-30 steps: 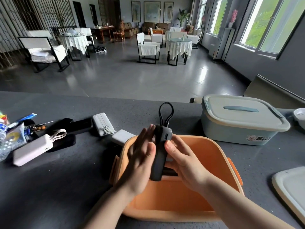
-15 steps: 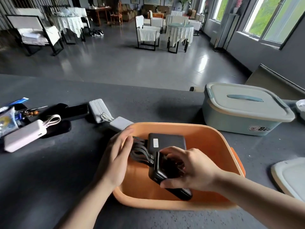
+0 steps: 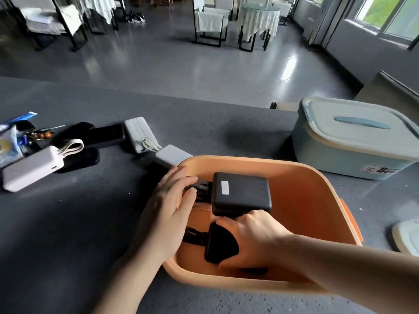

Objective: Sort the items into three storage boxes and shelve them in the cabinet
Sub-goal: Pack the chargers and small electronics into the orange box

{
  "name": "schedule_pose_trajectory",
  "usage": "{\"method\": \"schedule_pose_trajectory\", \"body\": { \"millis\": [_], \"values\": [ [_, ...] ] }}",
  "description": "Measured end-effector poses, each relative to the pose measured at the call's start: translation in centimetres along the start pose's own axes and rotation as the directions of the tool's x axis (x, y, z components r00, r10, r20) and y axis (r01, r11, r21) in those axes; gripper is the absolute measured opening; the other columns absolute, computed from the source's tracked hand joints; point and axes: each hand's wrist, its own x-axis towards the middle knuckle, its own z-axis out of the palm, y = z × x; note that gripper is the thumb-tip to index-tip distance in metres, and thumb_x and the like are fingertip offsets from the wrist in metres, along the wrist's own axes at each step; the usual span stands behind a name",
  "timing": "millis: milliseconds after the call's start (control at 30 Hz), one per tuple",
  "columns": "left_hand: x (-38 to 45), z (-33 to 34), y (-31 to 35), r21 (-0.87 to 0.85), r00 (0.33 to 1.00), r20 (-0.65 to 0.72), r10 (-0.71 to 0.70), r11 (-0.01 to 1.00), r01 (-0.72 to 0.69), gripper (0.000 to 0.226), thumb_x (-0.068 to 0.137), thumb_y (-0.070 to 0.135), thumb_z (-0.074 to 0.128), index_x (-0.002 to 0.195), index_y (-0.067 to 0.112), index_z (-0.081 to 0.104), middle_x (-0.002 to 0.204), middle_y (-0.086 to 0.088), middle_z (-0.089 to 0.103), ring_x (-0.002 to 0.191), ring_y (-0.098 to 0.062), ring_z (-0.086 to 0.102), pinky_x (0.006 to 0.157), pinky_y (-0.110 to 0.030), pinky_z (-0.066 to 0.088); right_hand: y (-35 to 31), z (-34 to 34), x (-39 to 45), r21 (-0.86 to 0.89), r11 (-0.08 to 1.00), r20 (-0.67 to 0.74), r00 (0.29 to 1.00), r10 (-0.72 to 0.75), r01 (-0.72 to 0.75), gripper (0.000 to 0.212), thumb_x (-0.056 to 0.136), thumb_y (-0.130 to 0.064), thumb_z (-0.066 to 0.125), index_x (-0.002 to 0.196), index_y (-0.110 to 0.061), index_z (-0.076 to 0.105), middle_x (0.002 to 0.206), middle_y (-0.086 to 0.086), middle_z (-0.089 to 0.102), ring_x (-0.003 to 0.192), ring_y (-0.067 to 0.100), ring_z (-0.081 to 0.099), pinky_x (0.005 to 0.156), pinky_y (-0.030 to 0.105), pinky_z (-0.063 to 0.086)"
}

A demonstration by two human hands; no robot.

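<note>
head view showed the orange box (image 3: pixel 317 200) at lower centre of the frame, where the right hand (image 3: pixel 254 241) curled around a black power bank (image 3: pixel 221 244) inside it while the left hand (image 3: pixel 169 200), fingers straight, touched the cables beside another black power bank (image 3: pixel 241 192).

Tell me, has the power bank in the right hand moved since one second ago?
Yes. The power bank, earlier upright above the orange box, now lies down inside it, under the right hand.

Orange box (image 3: pixel 301 177) smooth matt plastic; black power banks (image 3: pixel 241 192) matt; counter (image 3: pixel 68 234) grey, speckled, matt; blue box (image 3: pixel 353 141) smooth plastic.
</note>
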Motion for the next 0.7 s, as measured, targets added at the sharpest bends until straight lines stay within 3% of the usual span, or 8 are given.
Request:
{"method": "schedule_pose_trajectory", "body": {
  "millis": [167,267,400,467,533,600,667,700],
  "values": [
    [0.0,-0.2,0.4,0.129,0.999,0.045,-0.03,0.991,0.024,0.042,0.099,0.026,0.042,0.141,0.024,0.043,0.156,0.014,0.018,0.141,0.004,0.014,0.115,-0.018,0.013,-0.3,-0.1,0.3,-0.12,0.991,0.018,0.998,-0.056,0.057,0.082,0.071,-0.068,0.063,0.132,-0.021,0.036,0.112,0.006,0.065,0.102,0.03,0.06,0.082,0.039,0.051],
    [0.0,0.0,0.4,0.195,0.995,0.059,-0.076,0.979,0.063,0.052,0.099,0.027,0.04,0.149,0.025,0.026,0.158,0.014,0.01,0.142,0.004,0.008,0.113,-0.013,0.005,-0.2,-0.3,0.1,-0.146,0.985,0.027,0.996,-0.09,0.093,0.077,0.071,-0.065,0.064,0.129,-0.02,0.04,0.11,0.006,0.065,0.1,0.03,0.06,0.079,0.037,0.05],
    [-0.1,0.2,0.8,0.221,0.994,0.055,-0.093,0.972,0.078,0.058,0.1,0.032,0.037,0.152,0.027,0.012,0.156,0.02,-0.001,0.141,0.006,0.001,0.111,-0.011,0.0,0.3,-1.0,-0.7,0.001,0.995,-0.028,0.994,-0.102,0.103,0.067,0.068,-0.07,0.06,0.123,-0.034,0.046,0.12,-0.01,0.056,0.11,0.017,0.052,0.088,0.03,0.045],
    [-0.3,0.1,0.8,0.182,0.995,0.05,-0.09,0.98,0.079,0.057,0.1,0.034,0.038,0.152,0.027,0.013,0.153,0.024,-0.001,0.139,0.01,0.001,0.114,-0.012,0.001,0.3,-1.8,-1.4,0.096,0.991,-0.109,0.991,-0.082,0.092,0.062,0.069,-0.08,0.047,0.116,-0.04,0.05,0.111,-0.02,0.058,0.103,0.002,0.052,0.086,0.02,0.042],
    [-0.5,-0.6,0.6,0.113,0.994,-0.003,-0.107,0.988,0.107,0.059,0.096,0.049,0.036,0.15,0.028,0.021,0.149,0.027,0.005,0.136,0.013,0.004,0.113,-0.009,0.003,0.1,-3.2,-1.9,0.206,0.977,-0.238,0.971,-0.001,0.052,0.053,0.071,-0.085,0.038,0.105,-0.047,0.057,0.093,-0.027,0.062,0.087,-0.004,0.056,0.075,0.014,0.042],
    [-0.8,-2.1,-0.2,0.078,0.976,-0.147,-0.162,0.982,0.175,0.078,0.082,0.073,0.025,0.147,0.031,0.027,0.149,0.026,0.014,0.137,0.011,0.013,0.112,-0.01,0.009,-0.2,-5.1,-1.5,0.347,0.936,-0.398,0.913,0.091,0.058,0.028,0.079,-0.072,0.05,0.091,-0.049,0.061,0.081,-0.029,0.063,0.074,-0.006,0.059,0.065,0.015,0.046],
    [-0.6,-4.2,-2.1,0.058,0.941,-0.249,-0.231,0.966,0.253,0.083,0.075,0.071,0.021,0.146,0.028,0.033,0.151,0.018,0.026,0.139,0.001,0.024,0.113,-0.018,0.017,-0.8,-6.6,0.3,0.497,0.859,-0.512,0.841,0.174,0.124,0.003,0.085,-0.041,0.066,0.084,-0.038,0.065,0.077,-0.022,0.067,0.068,-0.001,0.063,0.065,0.027,0.052],
    [-0.4,-5.4,-3.3,0.05,0.924,-0.287,-0.252,0.96,0.277,0.08,0.078,0.065,0.025,0.144,0.022,0.037,0.151,0.011,0.032,0.138,-0.005,0.029,0.113,-0.02,0.02,-1.5,-7.3,1.6,0.553,0.82,-0.528,0.824,0.207,0.148,0.007,0.086,-0.028,0.068,0.081,-0.033,0.067,0.077,-0.019,0.069,0.069,-0.001,0.065,0.068,0.032,0.054]
  ]
}}
